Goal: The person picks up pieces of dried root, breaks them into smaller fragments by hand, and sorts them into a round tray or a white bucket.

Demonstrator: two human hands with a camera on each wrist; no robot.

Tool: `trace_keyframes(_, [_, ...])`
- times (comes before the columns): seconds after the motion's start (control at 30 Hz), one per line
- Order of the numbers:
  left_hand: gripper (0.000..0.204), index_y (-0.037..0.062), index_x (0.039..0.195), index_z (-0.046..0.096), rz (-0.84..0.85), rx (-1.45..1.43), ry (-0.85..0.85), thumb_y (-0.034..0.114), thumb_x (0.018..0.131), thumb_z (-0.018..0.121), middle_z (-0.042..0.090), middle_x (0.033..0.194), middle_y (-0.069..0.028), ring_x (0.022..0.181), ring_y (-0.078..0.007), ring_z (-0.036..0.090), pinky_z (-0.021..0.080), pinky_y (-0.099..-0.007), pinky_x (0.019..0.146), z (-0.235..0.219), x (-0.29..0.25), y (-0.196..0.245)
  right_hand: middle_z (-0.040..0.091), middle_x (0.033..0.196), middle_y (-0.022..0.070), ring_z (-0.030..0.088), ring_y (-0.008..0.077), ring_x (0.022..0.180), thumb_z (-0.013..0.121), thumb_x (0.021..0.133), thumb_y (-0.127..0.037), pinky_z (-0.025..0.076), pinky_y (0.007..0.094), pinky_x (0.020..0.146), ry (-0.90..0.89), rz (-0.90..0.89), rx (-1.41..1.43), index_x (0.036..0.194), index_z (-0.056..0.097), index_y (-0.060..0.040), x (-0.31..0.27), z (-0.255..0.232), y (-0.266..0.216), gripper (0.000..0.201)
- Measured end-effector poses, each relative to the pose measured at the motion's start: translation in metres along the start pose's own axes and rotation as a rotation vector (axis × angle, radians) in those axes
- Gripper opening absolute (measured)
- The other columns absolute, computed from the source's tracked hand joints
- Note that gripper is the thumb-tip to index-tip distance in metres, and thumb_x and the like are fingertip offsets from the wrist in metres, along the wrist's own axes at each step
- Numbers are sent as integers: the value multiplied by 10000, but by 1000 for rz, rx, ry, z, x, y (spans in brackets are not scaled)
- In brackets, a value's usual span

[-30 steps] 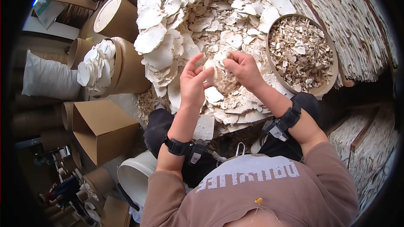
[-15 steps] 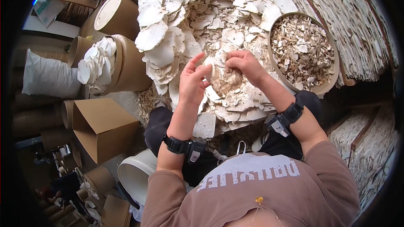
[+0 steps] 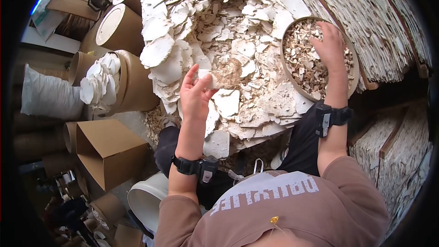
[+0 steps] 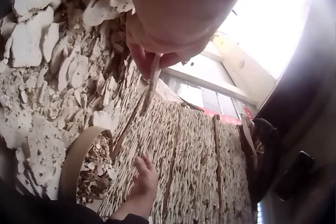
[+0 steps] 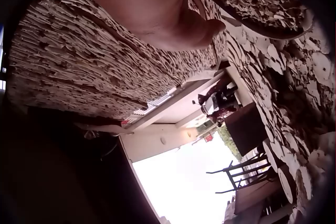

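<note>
In the head view my left hand (image 3: pixel 195 95) pinches a thin, flat, brittle piece (image 3: pixel 228 74), white near the thumb and rough brown across its face. The left wrist view shows that flake (image 4: pixel 153 79) edge-on between thumb and fingers. Beneath it spreads a heap of similar white flakes (image 3: pixel 157 55), with a hollow in its middle. Over at the right, my right hand (image 3: pixel 331 48) hovers above a round tub (image 3: pixel 284 61) of small broken chips (image 3: pixel 304 48). Its fingers are spread loosely, thumb apart, and nothing shows between them.
Tall stacks of layered flakes (image 3: pixel 352 9) rise along the right side. To the left stand fibre drums (image 3: pixel 141 77), one filled with white flakes (image 3: pixel 100 77), plus a white sack (image 3: pixel 50 92), an open cardboard box (image 3: pixel 121 139) and a white bucket (image 3: pixel 146 190) near my knee.
My right hand has left the flake, where its fingers were working, and swung right over the tub of chips. The left hand still pinches the piece, slightly farther left and lower in view.
</note>
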State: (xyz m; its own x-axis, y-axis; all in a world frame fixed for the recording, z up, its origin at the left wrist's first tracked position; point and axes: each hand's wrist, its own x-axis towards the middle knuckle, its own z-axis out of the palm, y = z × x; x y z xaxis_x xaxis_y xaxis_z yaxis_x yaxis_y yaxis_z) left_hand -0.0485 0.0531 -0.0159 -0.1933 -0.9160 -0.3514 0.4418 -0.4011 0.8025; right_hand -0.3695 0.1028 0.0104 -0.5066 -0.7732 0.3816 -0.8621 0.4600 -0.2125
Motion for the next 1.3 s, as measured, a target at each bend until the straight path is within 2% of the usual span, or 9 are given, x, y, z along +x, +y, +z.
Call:
trace_keyframes(0.2, [469, 1, 1161, 414, 6, 114, -122, -24, 732, 602, 571, 816, -47, 696, -126, 586, 537, -267, 572, 10, -7, -6, 584, 943, 98, 528, 191, 931, 630, 748, -285, 400, 311, 816, -504, -404, 861, 946, 588, -41, -33, 14, -97, 317])
trace_keyframes(0.27, [465, -7, 1156, 418, 52, 171, -200, -22, 731, 606, 583, 805, -57, 685, -117, 587, 527, -250, 573, 15, -10, -9, 610, 778, 76, 562, 154, 765, 641, 742, -276, 433, 280, 716, -1004, -293, 996, 848, 612, -31, -41, 14, -110, 269])
trace_keyframes(0.4, [459, 13, 1165, 424, 66, 348, -247, -30, 740, 591, 564, 785, -29, 694, -86, 568, 505, -218, 569, 10, -11, -7, 588, 693, 24, 536, 79, 665, 660, 733, -239, 432, 227, 588, -1207, -369, 925, 808, 607, -22, -49, 28, -109, 235])
trace_keyframes(0.43, [459, 13, 1165, 424, 61, 348, -245, -30, 740, 591, 564, 785, -29, 694, -86, 568, 505, -218, 569, 10, -11, -8, 570, 645, 6, 508, 59, 583, 659, 734, -212, 407, 209, 507, -1370, -133, 1112, 765, 605, -17, -55, 22, -113, 204])
trace_keyframes(0.57, [435, 6, 1120, 449, 85, 286, -178, -20, 720, 617, 570, 778, -44, 638, -79, 548, 477, -215, 519, 14, -10, -8, 565, 602, 7, 495, 54, 528, 648, 747, -188, 388, 203, 461, -1326, -218, 1215, 713, 598, -12, -63, 31, -114, 186])
trace_keyframes(0.63, [425, 15, 1110, 456, 68, 213, -100, -14, 720, 620, 568, 787, -44, 649, -80, 548, 471, -218, 518, 11, -7, -10, 571, 578, 26, 495, 69, 506, 654, 742, -191, 398, 200, 469, -765, -494, 1053, 640, 576, 10, -70, 30, -118, 239])
trace_keyframes(0.73, [423, 38, 1115, 435, -21, 97, 9, -9, 732, 608, 564, 852, -61, 726, -104, 561, 484, -239, 565, 1, 1, -13, 578, 583, 36, 518, 69, 506, 644, 751, -156, 410, 196, 466, -504, -447, 1136, 641, 579, 8, -76, 27, -124, 208])
trace_keyframes(0.87, [375, 54, 1119, 412, -79, -105, 84, -1, 777, 553, 538, 915, -61, 782, -122, 557, 502, -259, 617, 0, 2, -9, 590, 679, 21, 583, 93, 576, 628, 771, -139, 489, 209, 506, -1019, 404, 1783, 772, 593, -15, -66, 32, -116, 128])
trace_keyframes(1.3, [388, 44, 1125, 415, 81, -8, 78, -2, 773, 572, 543, 869, -55, 754, -129, 563, 504, -255, 617, 5, -3, -12, 491, 610, -48, 424, 22, 556, 591, 808, -267, 308, 180, 429, -1334, 42, 1340, 739, 605, -49, -76, 30, -125, 229])
